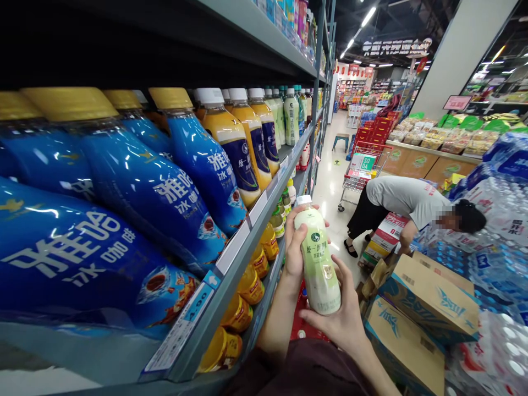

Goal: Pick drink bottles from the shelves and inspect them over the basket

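A pale green drink bottle [319, 258] with a white cap is held in both hands in front of my body, its label facing me and its cap end tilted up and away. Around its upper part wraps my left hand [295, 242], thumb along the near side. My right hand [340, 311] cradles the lower end, with the thumb beneath the base and the fingers on the right side. Similar light green bottles [291, 116] stand farther along the shelf to the left, past orange bottles [243, 140] with dark labels. Nearest are large blue coffee bottles [148, 192] with gold caps.
The shelf edge [231, 258] with price tags runs along my left; jars [251, 283] sit on the shelf below. At right, a person [404, 203] bends over boxes near cardboard cartons [429, 297] and stacked water packs [495, 236]. A shopping cart [363, 170] stands in the aisle ahead.
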`<state>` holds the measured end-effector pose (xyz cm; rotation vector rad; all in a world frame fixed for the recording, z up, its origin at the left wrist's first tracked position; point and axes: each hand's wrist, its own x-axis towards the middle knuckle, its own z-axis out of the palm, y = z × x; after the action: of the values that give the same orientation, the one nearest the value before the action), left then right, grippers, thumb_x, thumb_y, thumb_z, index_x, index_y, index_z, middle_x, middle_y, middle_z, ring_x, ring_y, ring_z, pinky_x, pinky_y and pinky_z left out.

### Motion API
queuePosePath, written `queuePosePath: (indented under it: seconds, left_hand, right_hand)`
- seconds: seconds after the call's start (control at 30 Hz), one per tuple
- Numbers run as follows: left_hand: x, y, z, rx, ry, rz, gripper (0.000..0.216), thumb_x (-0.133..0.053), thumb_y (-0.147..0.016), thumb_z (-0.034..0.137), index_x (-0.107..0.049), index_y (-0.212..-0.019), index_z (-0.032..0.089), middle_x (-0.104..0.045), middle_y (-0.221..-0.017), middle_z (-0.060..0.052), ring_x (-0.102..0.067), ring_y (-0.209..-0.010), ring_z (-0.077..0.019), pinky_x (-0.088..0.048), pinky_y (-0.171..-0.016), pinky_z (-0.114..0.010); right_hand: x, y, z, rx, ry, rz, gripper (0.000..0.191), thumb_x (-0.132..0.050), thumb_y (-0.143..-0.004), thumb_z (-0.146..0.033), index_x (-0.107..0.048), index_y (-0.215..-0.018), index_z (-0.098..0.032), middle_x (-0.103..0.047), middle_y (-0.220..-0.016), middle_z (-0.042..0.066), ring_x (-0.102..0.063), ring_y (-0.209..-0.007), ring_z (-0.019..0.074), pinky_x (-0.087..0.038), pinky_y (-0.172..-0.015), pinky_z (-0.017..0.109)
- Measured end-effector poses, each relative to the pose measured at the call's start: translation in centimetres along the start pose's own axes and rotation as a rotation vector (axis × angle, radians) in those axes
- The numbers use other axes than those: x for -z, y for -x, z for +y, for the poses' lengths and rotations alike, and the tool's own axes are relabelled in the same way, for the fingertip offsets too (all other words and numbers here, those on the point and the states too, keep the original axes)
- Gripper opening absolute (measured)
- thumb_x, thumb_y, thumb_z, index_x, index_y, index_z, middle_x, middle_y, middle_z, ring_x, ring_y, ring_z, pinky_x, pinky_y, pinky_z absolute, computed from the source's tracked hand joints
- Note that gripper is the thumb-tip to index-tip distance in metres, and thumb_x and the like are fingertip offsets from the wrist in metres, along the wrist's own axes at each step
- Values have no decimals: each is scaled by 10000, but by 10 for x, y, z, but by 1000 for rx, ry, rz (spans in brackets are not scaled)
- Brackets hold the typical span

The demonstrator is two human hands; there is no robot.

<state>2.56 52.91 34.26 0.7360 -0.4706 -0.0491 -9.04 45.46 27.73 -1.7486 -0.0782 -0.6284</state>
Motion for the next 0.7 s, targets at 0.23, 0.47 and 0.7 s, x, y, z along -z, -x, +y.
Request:
queuePosePath:
  seconds: [0.23,0.47,0.7]
  left_hand:
    - [0,0,-2,18,-14,-17,384,-665,-885,418,-545,-1233,307,-604,-1405,-72,-710,-1008,-240,-642,-746,-366]
    - [-1,0,-2,23,-15,-10,382,-672,-891,413,-547,-1232,293,-612,-1399,-79,-710,-1014,-241,-646,-722,-343]
    - [-1,0,-2,12,-22,-6,392,-686,-884,428,-565,-1236,304,-607,-1413,-74,-723,-984,-221,-651,-722,-324]
  right_hand:
    - [-5,5,7,29,71,61,941,-886,-684,-302,-381,-1476,-231,-625,-1356,149,-651,-1222,321,-607,-948,418]
    - [-3,3,2,23,68,59,892,-865,-704,-297,-406,-1466,-226,-650,-1325,145,-671,-1190,320,-619,-915,407]
    - [-4,4,3,-8,27,57,890,-861,-707,-301,-393,-1461,-229,-624,-1331,142,-652,-1198,311,-601,-949,416]
